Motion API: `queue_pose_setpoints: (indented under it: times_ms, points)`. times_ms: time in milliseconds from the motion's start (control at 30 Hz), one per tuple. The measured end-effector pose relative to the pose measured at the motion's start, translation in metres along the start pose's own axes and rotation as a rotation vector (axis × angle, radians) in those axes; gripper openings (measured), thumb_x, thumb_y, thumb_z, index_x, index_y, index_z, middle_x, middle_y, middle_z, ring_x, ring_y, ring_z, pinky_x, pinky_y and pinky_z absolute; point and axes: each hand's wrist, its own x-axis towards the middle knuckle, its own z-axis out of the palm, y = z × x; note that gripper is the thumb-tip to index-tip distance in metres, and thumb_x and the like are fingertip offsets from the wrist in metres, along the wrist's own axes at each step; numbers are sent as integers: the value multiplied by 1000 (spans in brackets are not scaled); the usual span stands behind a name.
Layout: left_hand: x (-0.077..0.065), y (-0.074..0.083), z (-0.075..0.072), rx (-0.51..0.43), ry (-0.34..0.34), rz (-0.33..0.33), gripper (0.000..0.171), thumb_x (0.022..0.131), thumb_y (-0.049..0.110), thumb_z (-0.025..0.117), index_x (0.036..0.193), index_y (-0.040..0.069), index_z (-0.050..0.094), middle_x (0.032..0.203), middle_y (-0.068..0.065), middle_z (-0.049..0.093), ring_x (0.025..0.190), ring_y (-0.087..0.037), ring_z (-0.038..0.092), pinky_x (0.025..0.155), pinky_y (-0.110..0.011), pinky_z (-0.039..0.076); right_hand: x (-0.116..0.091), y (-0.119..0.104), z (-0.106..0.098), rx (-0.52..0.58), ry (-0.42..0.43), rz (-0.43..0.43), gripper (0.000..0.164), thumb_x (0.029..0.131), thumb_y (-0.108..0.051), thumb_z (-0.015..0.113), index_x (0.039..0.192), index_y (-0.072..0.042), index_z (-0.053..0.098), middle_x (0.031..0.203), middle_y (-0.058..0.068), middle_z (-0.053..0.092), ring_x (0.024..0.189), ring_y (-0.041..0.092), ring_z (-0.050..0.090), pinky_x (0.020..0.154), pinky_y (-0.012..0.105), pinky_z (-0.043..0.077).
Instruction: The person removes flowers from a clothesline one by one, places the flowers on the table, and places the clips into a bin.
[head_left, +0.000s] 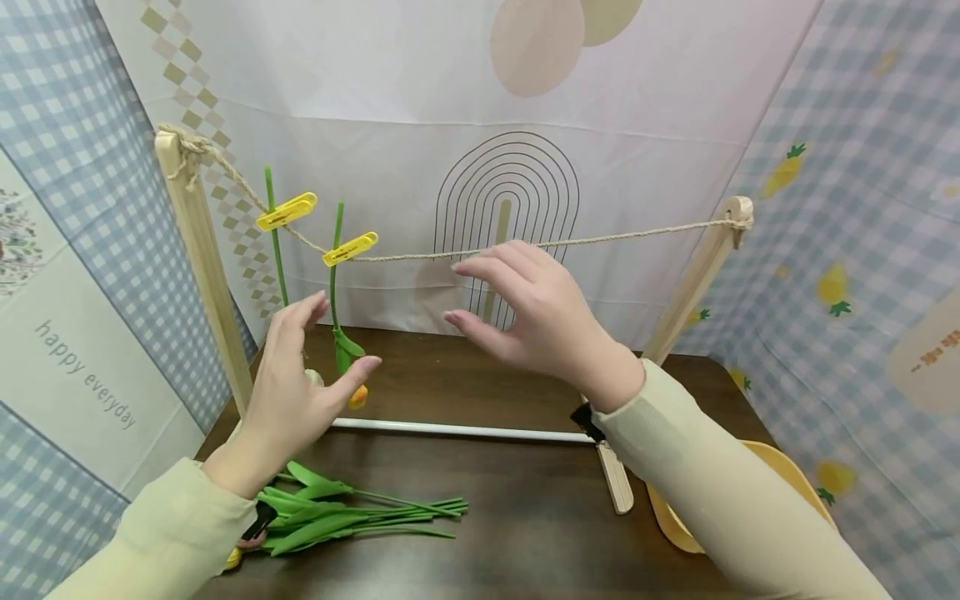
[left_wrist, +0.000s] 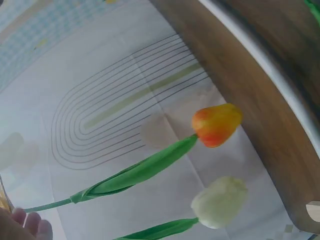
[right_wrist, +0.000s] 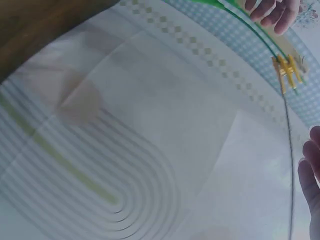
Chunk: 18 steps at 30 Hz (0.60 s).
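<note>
Two artificial tulips hang head-down from a twine line, each stem clipped by a yellow clothespin. In the left wrist view one has an orange-yellow bloom and the other a white bloom. My left hand is raised in front of them, thumb and fingers spread apart and holding nothing. It hides most of the white bloom in the head view. My right hand is beside the middle of the twine, its fingers bent loosely and thumb apart, with nothing held.
Several more tulips lie in a bunch, green stems pointing right, on the dark wooden table. Wooden posts carry the twine at both ends, with a white bar low between them. A yellow tray sits at right, partly behind my sleeve.
</note>
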Motion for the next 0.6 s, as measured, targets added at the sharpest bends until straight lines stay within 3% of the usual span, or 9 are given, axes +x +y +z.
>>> queue_pose_setpoints:
  times_ms: [200,367,600]
  points:
    - [10,-2,1,-22,-6,-125,80,81,16,79,147,5,35,139,-14,44,126,-30,43,102,-44,38,29,-4,21,-19,35,14,36,87,-31,70,106,0,66,99,7,67,92,22,59,86,33,47]
    - [14,-7,5,-33,3,-179,71,87,17,74,147,5,37,141,-11,45,128,-26,44,104,-38,39,43,-6,36,-95,-6,72,39,88,-35,68,107,-1,66,100,8,67,91,23,58,83,33,47]
    - [17,-14,8,-6,23,-202,51,94,16,64,140,4,48,133,-12,55,120,-29,52,99,-46,42,64,-14,60,-369,-152,211,39,97,-40,53,107,-6,67,98,6,67,89,24,58,78,35,47]
